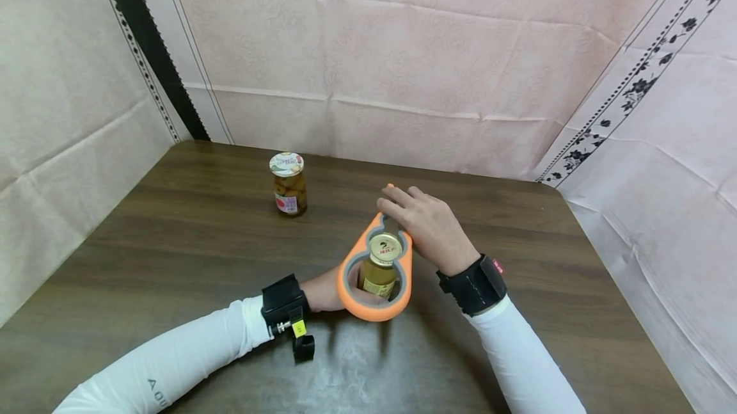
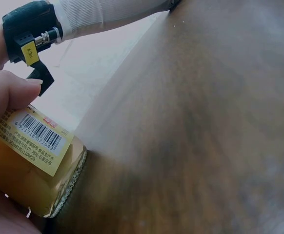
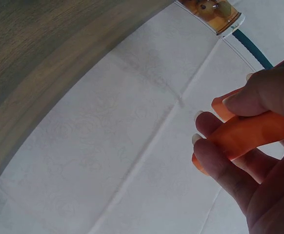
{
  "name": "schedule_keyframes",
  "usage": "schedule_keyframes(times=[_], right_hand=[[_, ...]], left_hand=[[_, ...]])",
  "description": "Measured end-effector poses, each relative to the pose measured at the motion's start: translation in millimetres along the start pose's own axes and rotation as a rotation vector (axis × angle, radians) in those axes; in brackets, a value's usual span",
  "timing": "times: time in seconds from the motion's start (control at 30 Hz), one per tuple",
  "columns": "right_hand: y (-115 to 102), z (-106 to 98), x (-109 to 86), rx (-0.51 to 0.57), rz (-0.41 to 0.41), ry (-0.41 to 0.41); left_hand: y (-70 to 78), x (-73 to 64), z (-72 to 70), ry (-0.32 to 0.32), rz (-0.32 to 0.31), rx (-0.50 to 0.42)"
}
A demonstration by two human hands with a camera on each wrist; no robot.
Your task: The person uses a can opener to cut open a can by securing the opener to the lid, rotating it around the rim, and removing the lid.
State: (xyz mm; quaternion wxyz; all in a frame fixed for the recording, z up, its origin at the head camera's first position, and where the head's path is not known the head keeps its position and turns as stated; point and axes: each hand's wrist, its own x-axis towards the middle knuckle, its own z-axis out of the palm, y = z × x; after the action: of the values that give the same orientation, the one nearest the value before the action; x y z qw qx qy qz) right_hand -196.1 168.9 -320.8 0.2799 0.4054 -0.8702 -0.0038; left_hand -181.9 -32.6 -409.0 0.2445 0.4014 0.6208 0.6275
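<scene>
An orange jar opener [image 1: 374, 313] with a grey inner lining surrounds the top of a glass jar [image 1: 377, 279]. The jar has a gold lid [image 1: 385, 248] and a yellowish label. My left hand [image 1: 328, 289] grips the jar's body from the left; in the left wrist view, its thumb presses above the barcode label [image 2: 37, 139]. At the far end of the opener, my right hand [image 1: 428, 225] holds the handles, fingers and thumb curled round the orange arms [image 3: 249, 134] in the right wrist view. Part of the left hand is hidden behind the opener.
A second jar [image 1: 289, 187], with a white patterned lid and round brown contents, stands upright at the back left of the wooden table [image 1: 230, 241]. Pale patterned cloth [image 1: 403, 49] hangs behind the table and along both sides.
</scene>
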Motion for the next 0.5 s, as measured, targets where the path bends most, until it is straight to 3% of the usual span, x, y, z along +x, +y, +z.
schedule_keyframes(times=[0.1, 0.2, 0.37, 0.5], right_hand=[[-0.1, 1.2, 0.1, 0.016, -0.003, 0.001], [-0.4, 1.6, -0.5, 0.027, -0.001, -0.001], [-0.9, 4.4, -2.2, 0.058, -0.005, 0.001], [-0.7, 5.5, -1.9, 0.067, -0.009, 0.015]], left_hand=[[9.8, -0.9, 2.2, 0.011, -0.030, 0.002], [10.6, -0.9, 3.7, 0.028, -0.019, 0.008], [-3.0, 2.2, 4.4, 0.062, 0.039, 0.063], [-12.9, 5.2, 2.5, 0.087, 0.048, 0.069]])
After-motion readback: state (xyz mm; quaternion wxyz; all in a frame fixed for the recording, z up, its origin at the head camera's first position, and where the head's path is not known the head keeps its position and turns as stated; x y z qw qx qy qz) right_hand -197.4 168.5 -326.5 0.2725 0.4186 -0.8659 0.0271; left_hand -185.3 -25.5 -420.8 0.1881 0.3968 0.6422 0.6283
